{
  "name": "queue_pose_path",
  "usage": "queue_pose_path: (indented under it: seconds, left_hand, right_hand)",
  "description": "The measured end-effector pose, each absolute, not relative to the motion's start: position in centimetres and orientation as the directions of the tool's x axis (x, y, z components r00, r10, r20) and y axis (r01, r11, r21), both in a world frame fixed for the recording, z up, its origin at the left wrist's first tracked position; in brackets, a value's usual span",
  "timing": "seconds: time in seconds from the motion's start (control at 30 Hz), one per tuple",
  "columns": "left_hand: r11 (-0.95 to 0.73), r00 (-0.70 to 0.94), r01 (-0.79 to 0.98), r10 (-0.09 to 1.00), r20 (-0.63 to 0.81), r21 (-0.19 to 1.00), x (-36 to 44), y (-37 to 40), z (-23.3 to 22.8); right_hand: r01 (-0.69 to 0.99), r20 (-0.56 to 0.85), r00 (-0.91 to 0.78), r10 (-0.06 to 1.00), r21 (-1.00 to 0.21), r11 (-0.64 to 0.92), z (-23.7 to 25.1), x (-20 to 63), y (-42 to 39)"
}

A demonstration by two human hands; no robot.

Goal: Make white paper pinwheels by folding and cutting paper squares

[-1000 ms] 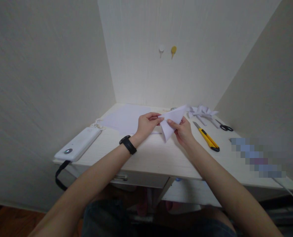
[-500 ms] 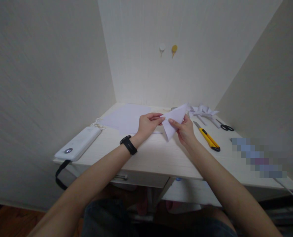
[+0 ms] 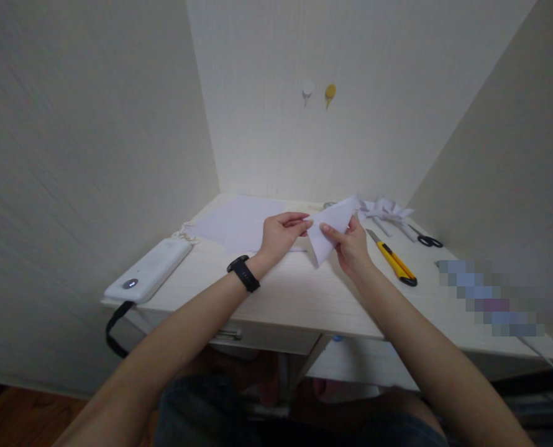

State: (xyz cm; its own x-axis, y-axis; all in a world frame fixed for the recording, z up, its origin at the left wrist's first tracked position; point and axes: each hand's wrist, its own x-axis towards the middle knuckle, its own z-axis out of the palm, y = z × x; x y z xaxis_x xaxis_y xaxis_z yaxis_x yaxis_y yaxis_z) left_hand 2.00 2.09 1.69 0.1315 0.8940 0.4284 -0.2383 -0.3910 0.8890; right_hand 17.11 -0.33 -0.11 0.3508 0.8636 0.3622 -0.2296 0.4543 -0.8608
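Note:
A white sheet folded into a triangle (image 3: 331, 225) is held just above the white desk (image 3: 286, 292), between both hands. My left hand (image 3: 280, 233), with a black band on the wrist, pinches the paper's left corner with thumb and fingers. On the paper's near right edge my right hand (image 3: 351, 247) grips it, thumb on top. The triangle's point tilts down toward me.
Flat white sheets (image 3: 239, 223) lie at the back left of the desk. A white power bank (image 3: 150, 270) with a black strap sits at the left edge. To the right lie a yellow utility knife (image 3: 394, 261), black scissors (image 3: 424, 238) and folded paper pieces (image 3: 384, 210).
Both hands and the folded paper have stayed almost in place, shifting only slightly to the right.

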Motion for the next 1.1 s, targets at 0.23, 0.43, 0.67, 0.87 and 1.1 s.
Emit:
queue_pose_path:
  seconds: [0.23, 0.43, 0.67, 0.87, 1.1]
  left_hand:
    - [-0.382, 0.141, -0.243, 0.896, 0.422, 0.892, 1.96, 2.09, 1.69]
    - [-0.402, 0.139, -0.225, 0.889, 0.437, 0.888, 2.01, 2.17, 1.61]
    - [-0.415, 0.130, -0.194, 0.887, 0.443, 0.889, 1.98, 2.10, 1.64]
    - [-0.423, 0.133, -0.175, 0.885, 0.447, 0.889, 1.92, 1.94, 1.77]
    - [-0.428, 0.126, -0.193, 0.882, 0.455, 0.883, 1.82, 2.05, 1.72]
  right_hand:
    - [-0.213, 0.373, 0.344, 0.862, -0.863, 0.459, -0.12, 17.15, -0.29]
    - [-0.201, 0.382, 0.353, 0.854, -0.861, 0.468, -0.15, 17.19, -0.25]
    - [-0.213, 0.383, 0.358, 0.852, -0.855, 0.473, -0.11, 17.15, -0.28]
    - [-0.234, 0.375, 0.353, 0.857, -0.851, 0.469, -0.10, 17.12, -0.35]
    - [-0.254, 0.368, 0.346, 0.863, -0.849, 0.464, 0.59, 17.38, -0.44]
